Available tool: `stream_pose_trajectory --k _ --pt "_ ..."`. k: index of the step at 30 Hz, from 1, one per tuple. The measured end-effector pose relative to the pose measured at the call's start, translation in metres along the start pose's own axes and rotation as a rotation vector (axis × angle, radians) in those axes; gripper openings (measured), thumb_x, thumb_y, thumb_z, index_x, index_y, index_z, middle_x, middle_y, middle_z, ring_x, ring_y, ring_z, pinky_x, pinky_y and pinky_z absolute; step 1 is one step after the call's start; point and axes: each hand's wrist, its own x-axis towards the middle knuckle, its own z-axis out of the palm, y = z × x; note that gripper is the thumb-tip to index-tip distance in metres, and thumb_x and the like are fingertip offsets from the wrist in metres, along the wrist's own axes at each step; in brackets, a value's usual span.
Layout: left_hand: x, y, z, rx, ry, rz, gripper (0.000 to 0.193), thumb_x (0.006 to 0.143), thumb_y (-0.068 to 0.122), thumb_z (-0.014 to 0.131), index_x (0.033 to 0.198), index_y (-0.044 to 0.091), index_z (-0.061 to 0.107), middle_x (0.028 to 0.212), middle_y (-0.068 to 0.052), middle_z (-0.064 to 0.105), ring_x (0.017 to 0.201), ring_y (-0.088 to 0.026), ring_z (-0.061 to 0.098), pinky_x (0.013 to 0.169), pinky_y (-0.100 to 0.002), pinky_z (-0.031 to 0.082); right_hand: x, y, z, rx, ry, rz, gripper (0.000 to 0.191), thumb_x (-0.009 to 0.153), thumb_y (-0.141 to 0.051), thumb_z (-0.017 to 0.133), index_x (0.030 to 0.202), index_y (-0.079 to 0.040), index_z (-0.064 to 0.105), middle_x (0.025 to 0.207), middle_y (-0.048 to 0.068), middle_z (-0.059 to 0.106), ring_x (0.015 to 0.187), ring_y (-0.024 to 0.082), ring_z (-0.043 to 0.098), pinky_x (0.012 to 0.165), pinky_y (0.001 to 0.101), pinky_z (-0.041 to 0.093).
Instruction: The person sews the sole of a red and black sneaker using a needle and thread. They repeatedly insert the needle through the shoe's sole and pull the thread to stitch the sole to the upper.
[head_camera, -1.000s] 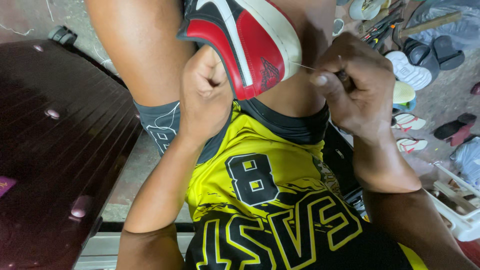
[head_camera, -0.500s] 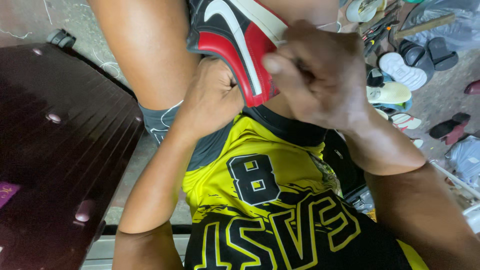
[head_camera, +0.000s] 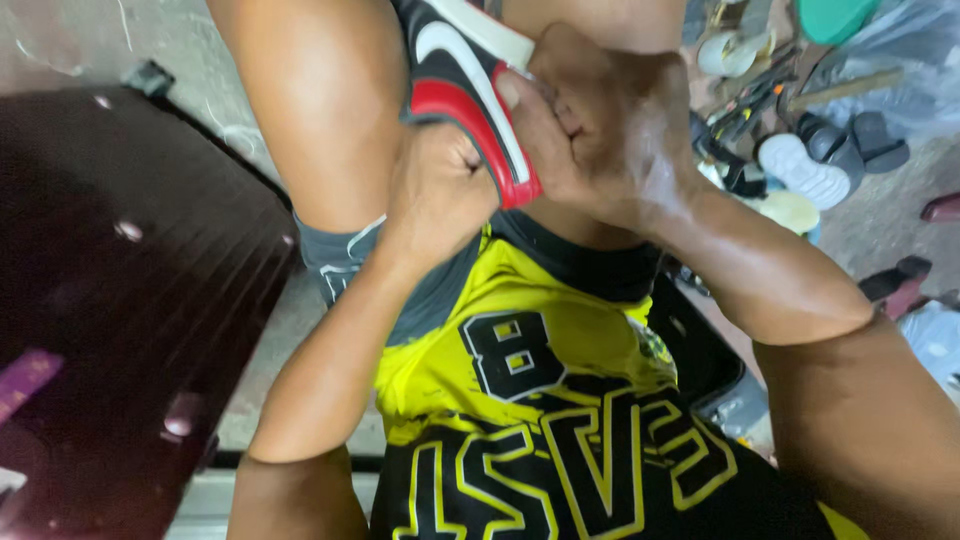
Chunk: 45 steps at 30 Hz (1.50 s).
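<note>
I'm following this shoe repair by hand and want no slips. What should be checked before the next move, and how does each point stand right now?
1. Left hand has a firm hold on the red, black and white shoe: ok, its fist is closed against the underside.
2. Right hand is on the shoe: ok, thumb pressed on the red edge beside the white sole.
3. Shoe is braced: ok, it is wedged between the knees.
4. Needle or thread in the right hand: cannot tell, the closed fingers hide anything held.
5. Spare tools are close: ok, they lie on the floor to the right, beside loose sandals.
</note>
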Motion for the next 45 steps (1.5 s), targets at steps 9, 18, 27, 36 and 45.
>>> stream_pose_trajectory --k 9,18,27,36,45 --pt "-0.023 -0.009 0.015 -0.075 0.028 0.108 0.021 0.086 0.012 0.068 0.069 0.003 0.061 0.055 -0.005 0.048 0.048 -0.011 0.048 0.050 -0.032 0.038 -0.064 0.019 0.011 1.096 0.277 0.253 0.037 0.117 -0.015 0.053 0.084 -0.004 0.043 0.067 0.004 0.040 0.053 0.011 0.034 0.051 0.0257 0.027" --pt "-0.035 0.000 0.000 -0.641 -0.176 0.006 0.026 0.097 0.017 0.050 0.112 0.001 0.064 0.090 -0.001 0.066 0.074 -0.007 0.061 0.065 -0.025 0.048 -0.071 0.027 -0.003 1.268 0.367 0.330 0.033 0.115 -0.023 0.053 0.092 0.000 0.050 0.086 0.012 0.058 0.052 0.012 0.040 0.047 0.0226 0.031" --pt "-0.041 0.062 0.003 -0.335 -0.100 0.091 0.039 0.087 0.021 0.078 0.117 0.000 0.066 0.071 0.002 0.054 0.057 -0.010 0.044 0.054 -0.027 0.032 -0.094 0.018 -0.028 0.843 0.221 0.405 0.033 0.118 -0.031 0.051 0.113 0.001 0.053 0.112 0.009 0.064 0.053 0.001 0.041 0.049 0.0171 0.032" --pt "-0.033 0.102 -0.001 0.063 -0.043 0.531 0.029 0.082 0.010 0.081 0.097 0.005 0.057 0.077 -0.008 0.052 0.063 -0.024 0.053 0.064 -0.034 0.043 -0.101 0.015 -0.033 0.930 0.290 0.584 0.029 0.122 -0.029 0.046 0.122 -0.002 0.057 0.097 0.002 0.060 0.058 0.003 0.043 0.053 0.0183 0.032" --pt "-0.016 0.055 -0.001 0.072 -0.015 0.356 0.030 0.087 0.010 0.083 0.101 0.004 0.057 0.076 -0.008 0.050 0.063 -0.021 0.050 0.065 -0.035 0.041 -0.127 0.031 -0.053 0.463 0.222 0.480 0.027 0.128 -0.019 0.047 0.115 0.004 0.052 0.132 0.012 0.054 0.069 0.008 0.050 0.064 0.0220 0.041"
